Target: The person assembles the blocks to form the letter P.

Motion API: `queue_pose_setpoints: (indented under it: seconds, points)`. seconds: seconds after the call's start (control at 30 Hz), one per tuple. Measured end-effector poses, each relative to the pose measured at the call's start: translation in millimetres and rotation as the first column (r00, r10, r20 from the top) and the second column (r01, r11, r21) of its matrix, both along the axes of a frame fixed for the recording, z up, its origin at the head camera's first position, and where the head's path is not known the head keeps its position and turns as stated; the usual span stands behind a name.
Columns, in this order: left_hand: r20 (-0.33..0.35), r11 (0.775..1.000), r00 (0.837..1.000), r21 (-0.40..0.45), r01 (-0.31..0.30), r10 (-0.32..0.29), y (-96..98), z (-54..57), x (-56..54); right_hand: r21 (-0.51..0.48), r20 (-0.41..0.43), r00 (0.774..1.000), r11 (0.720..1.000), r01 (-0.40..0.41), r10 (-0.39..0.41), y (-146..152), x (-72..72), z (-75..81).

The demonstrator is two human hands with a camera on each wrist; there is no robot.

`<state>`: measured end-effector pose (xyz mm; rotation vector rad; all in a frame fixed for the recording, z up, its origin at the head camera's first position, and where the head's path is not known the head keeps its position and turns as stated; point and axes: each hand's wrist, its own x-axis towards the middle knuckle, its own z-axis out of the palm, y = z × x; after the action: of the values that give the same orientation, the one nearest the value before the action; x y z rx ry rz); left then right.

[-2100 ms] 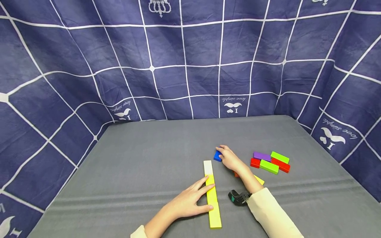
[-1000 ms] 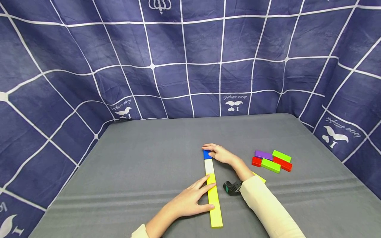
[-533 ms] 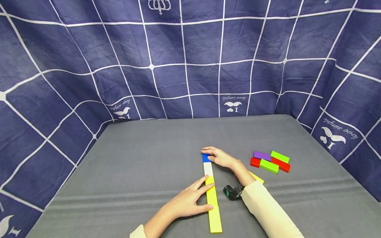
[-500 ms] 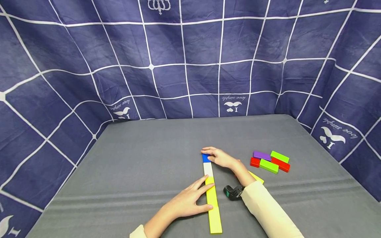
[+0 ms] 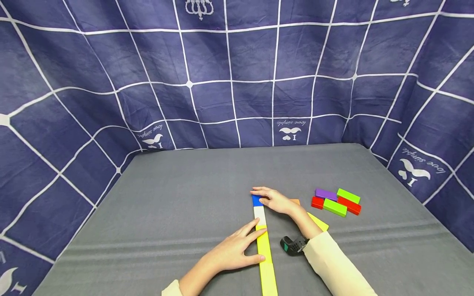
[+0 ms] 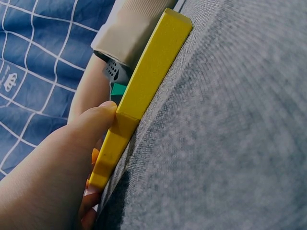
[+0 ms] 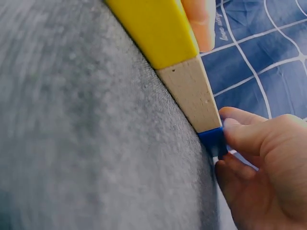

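A straight row of blocks lies on the grey cloth: a blue block point(image 5: 256, 201) farthest away, then a pale wooden block point(image 5: 260, 216), then two yellow blocks point(image 5: 264, 246). My right hand point(image 5: 277, 201) pinches the blue block between thumb and fingers; the right wrist view shows this block point(image 7: 212, 139) butted against the pale one. Spread and fairly straight, the fingers of my left hand point(image 5: 233, 248) rest on the yellow blocks. Its thumb touches near their joint in the left wrist view, where the nearer yellow block point(image 6: 153, 67) shows whole.
Right of the row lie a purple block point(image 5: 326, 194), two green blocks point(image 5: 335, 207) and two red blocks point(image 5: 349, 204). An orange block point(image 5: 295, 202) and another yellow block point(image 5: 318, 222) are partly behind the right arm. A blue gridded curtain point(image 5: 244, 98) hangs behind the table.
My right hand has carried the blue block left to the far end of the row. Since then the whole row has slid toward me, under the nearly still left hand.
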<state>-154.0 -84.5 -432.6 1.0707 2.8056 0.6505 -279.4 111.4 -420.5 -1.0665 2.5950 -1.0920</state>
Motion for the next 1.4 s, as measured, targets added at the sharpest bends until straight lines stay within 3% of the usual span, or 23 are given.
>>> queue_pose_setpoints:
  seconds: [0.2, 0.4, 0.67, 0.83, 1.1, 1.4]
  points:
    - [0.009, 1.0, 1.0, 0.003, 0.001, -0.001, 0.2, -1.2, 0.2, -0.021, -0.03, 0.996, 0.996, 0.085, -0.085, 15, 3.4, 9.0]
    - [0.015, 1.0, 1.0, 0.013, 0.004, -0.004, 0.4, -0.3, -0.8, 0.012, -0.044, 0.977, 0.978, 0.208, -0.207, 49, 5.1, 19.0]
    - [0.0, 1.0, 1.0, 0.023, 0.007, -0.007, -0.5, 0.3, -1.4, 0.063, -0.031, 0.954, 0.952, 0.301, -0.3, 96, 13.4, 18.3]
    - [-0.007, 1.0, 1.0, 0.029, 0.009, -0.009, -0.9, -0.8, -1.1, 0.145, -0.033, 0.964, 0.953, 0.265, -0.263, 106, 24.3, 14.1]
    - [-0.016, 1.0, 1.0, 0.029, 0.009, -0.008, 0.5, -1.4, -0.9, 0.228, -0.027, 0.98, 0.954, 0.197, -0.196, 98, 37.9, 17.0]
    - [0.003, 1.0, 1.0, 0.026, 0.008, -0.008, -0.4, 0.4, -0.7, 0.251, -0.061, 0.978, 0.945, 0.21, -0.201, 84, 29.1, 17.9]
